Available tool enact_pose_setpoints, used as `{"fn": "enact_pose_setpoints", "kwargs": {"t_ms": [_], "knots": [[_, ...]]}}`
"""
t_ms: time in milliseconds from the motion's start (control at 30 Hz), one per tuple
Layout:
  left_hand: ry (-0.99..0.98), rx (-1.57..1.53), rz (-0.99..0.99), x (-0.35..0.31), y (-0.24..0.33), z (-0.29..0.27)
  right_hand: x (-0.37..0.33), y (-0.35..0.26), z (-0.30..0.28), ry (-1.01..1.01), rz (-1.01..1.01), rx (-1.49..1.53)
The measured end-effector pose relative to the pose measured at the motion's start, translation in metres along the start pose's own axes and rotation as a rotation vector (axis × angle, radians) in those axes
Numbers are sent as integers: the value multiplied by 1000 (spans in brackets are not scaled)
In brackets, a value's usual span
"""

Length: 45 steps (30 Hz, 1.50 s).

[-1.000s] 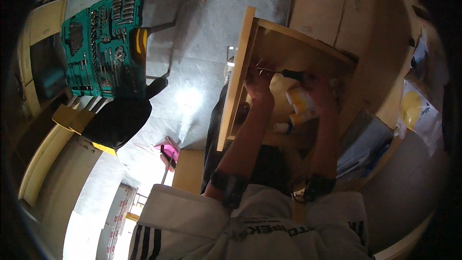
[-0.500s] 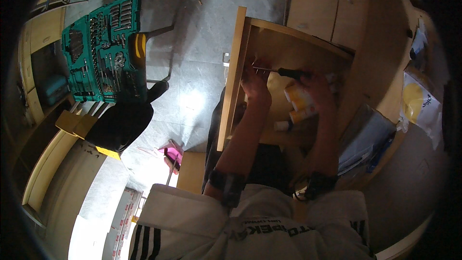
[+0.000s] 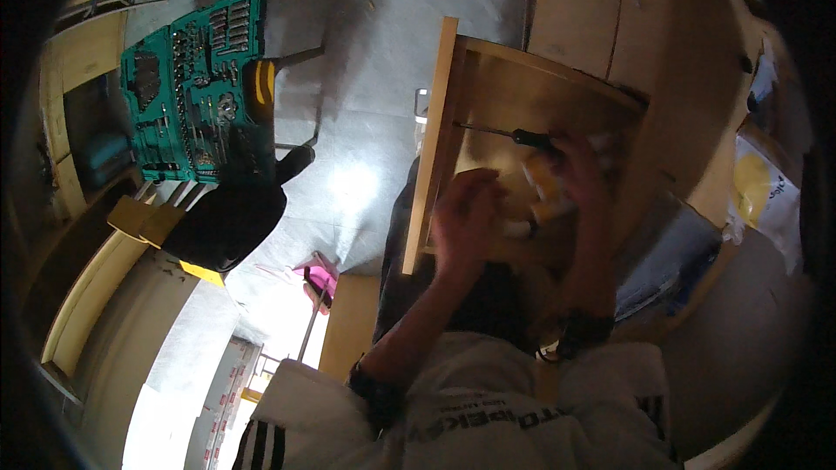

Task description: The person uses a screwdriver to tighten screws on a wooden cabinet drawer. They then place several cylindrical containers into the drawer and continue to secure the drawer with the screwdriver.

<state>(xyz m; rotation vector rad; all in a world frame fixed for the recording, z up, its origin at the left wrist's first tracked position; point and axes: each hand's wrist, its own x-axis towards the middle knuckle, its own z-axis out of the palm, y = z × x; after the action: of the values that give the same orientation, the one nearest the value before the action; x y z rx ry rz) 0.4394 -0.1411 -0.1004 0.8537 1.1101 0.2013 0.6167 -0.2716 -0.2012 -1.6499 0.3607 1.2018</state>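
Observation:
In the pulled-out wooden drawer my right hand grips the dark handle of a screwdriver. Its thin shaft points left, and the tip meets the inner face of the drawer front. My left hand is above the near part of the drawer, away from the screwdriver tip, with fingers curled together. Whatever those fingers hold, if anything, is too dim to make out. Yellow-and-white containers lie in the drawer beneath and beside my right hand, which partly hides them.
An open green tool case with sockets and bits rests on a black-and-yellow chair at the left. A pink dustpan is on the grey floor. Cabinets stand beyond the drawer; a white-and-yellow bag is at the right.
My left hand has drawn back from the screwdriver tip at the drawer front, toward me. My right hand still holds the screwdriver against the front. The whole view has shifted slightly.

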Motion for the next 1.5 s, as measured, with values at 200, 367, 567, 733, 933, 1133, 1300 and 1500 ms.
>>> {"fn": "enact_pose_setpoints", "kwargs": {"t_ms": [200, 367, 567, 733, 933, 1133, 1300, 1500], "knots": [[216, 300, 53, 93, -3, -85, 7, -4, 4, 83, 52, 37], [91, 430, -577, 159, -27, -94, 14, -7, 6, 20, -34, -393], [62, 425, -327, 152, -10, -75, 2, -19, 11, -19, -48, -276], [148, 411, -201, 149, -21, -72, -1, -23, 18, 31, -78, -10], [35, 964, 104, 157, -36, -81, 16, -13, -14, -162, 142, -288], [-13, 1110, 235, 158, -45, -86, 8, 3, -2, -84, -76, -66], [-7, 1185, 235, 159, -43, -85, 5, -19, -7, -199, 141, -177], [-4, 1239, 344, 161, -49, -89, 6, 2, 7, -75, -138, -138]]}}
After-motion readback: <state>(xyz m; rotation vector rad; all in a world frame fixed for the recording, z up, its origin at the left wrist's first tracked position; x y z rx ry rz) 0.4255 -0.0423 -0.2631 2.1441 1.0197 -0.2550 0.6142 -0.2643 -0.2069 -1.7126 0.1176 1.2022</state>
